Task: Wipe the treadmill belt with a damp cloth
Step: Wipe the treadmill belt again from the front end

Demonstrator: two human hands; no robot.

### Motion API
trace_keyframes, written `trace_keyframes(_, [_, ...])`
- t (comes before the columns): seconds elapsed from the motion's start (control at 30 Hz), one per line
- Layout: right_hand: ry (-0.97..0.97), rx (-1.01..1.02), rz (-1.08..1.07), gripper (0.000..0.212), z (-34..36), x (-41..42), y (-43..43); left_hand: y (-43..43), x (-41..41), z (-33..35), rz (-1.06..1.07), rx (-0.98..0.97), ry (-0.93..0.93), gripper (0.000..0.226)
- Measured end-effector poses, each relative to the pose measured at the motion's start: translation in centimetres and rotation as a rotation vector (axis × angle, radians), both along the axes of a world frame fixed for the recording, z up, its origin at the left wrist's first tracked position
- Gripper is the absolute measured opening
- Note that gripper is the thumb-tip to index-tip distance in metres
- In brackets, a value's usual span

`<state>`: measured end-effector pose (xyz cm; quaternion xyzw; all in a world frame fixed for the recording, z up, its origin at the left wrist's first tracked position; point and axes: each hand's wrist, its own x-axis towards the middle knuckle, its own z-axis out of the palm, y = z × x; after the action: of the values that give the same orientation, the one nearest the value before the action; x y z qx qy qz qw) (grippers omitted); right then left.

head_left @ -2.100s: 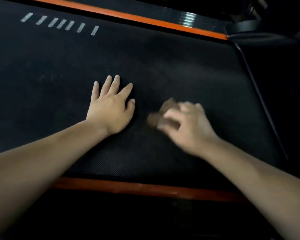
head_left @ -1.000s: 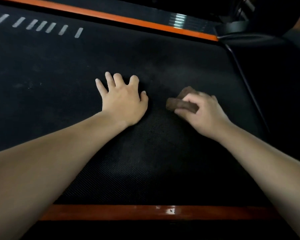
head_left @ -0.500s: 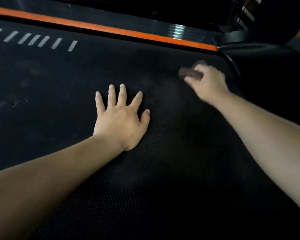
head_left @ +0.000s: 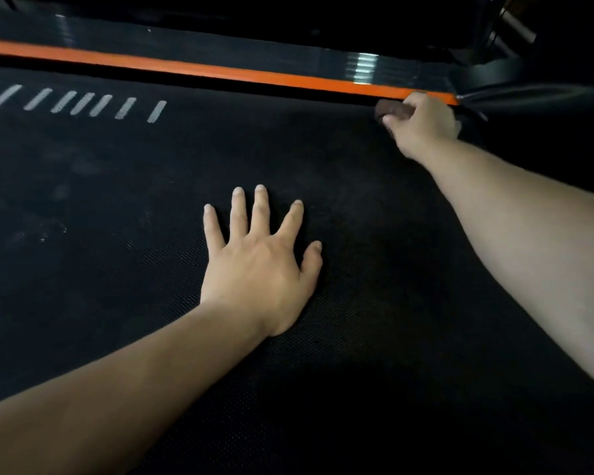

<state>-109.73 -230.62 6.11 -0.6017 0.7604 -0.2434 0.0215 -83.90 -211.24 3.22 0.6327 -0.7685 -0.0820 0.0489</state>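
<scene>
Damp cloth (head_left: 390, 110): small dark wad, upper right of frame, gripped by the curled fingers (head_left: 388, 121) of my right hand (head_left: 422, 123) and pressed on the treadmill belt (head_left: 117, 200) just beside the orange side rail (head_left: 220, 72). Left hand (head_left: 259, 265): centre frame, flat on the belt, fingers straight and spread, holding nothing, well apart from the cloth. The belt's long axis ran left-right; the remaining belt lay, I judged, left of and below the cloth, the right hand nearer.

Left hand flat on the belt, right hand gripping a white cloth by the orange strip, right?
No: the head view shows a brown cloth, not white. Left hand flat on the belt, right hand gripping it by the orange strip.
</scene>
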Motion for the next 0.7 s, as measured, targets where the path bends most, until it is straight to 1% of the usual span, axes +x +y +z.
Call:
trace_keyframes(0.03, [-0.012,0.016,0.040,0.022,-0.3,0.2,0.2,0.1,0.0,0.0,-0.002,0.002,0.001,0.073])
trace_keyframes(0.13, [-0.058,0.060,0.252,0.024,-1.1,0.4,1.6,0.1,0.1,0.0,-0.002,-0.011,0.001,0.072])
trace_keyframes(0.2, [-0.024,0.055,0.278,0.025,-1.1,0.1,0.9,0.0,0.1,-0.2,-0.008,-0.016,0.000,0.072])
trace_keyframes(0.27, [0.012,0.002,0.160,0.025,-0.4,-0.2,-1.1,0.0,0.2,-0.3,-0.011,-0.020,0.003,0.072])
trace_keyframes(0.33, [-0.015,-0.032,0.007,0.021,0.1,-0.7,-2.6,0.1,0.2,-0.2,-0.009,-0.033,0.006,0.072])
trace_keyframes(0.37, [-0.034,-0.031,-0.019,0.020,0.0,-0.8,-2.9,0.1,0.2,-0.2,-0.011,-0.032,0.006,0.072])
trace_keyframes(0.43, [-0.037,-0.005,0.027,0.021,-0.5,-1.2,-2.5,0.1,0.3,-0.2,-0.012,-0.021,0.007,0.072])
trace_keyframes(0.5, [0.022,0.000,0.074,0.024,-1.0,-2.1,-1.6,0.0,0.3,-0.1,-0.011,-0.020,0.004,0.072])
trace_keyframes(0.53, [0.053,-0.005,0.061,0.026,-1.0,-2.8,-1.5,-0.1,0.2,-0.2,-0.007,-0.024,0.002,0.072])
trace_keyframes(0.6, [0.071,-0.028,-0.061,0.026,-0.5,-3.9,-2.0,0.0,0.2,-0.2,-0.006,-0.030,0.002,0.072])
trace_keyframes(0.67, [0.043,-0.025,-0.202,0.024,0.0,-4.6,-2.7,0.0,0.1,-0.2,-0.007,-0.029,0.006,0.072])
trace_keyframes(0.7, [0.027,-0.016,-0.228,0.023,0.1,-4.7,-2.8,0.0,0.2,-0.2,-0.007,-0.027,0.006,0.072])
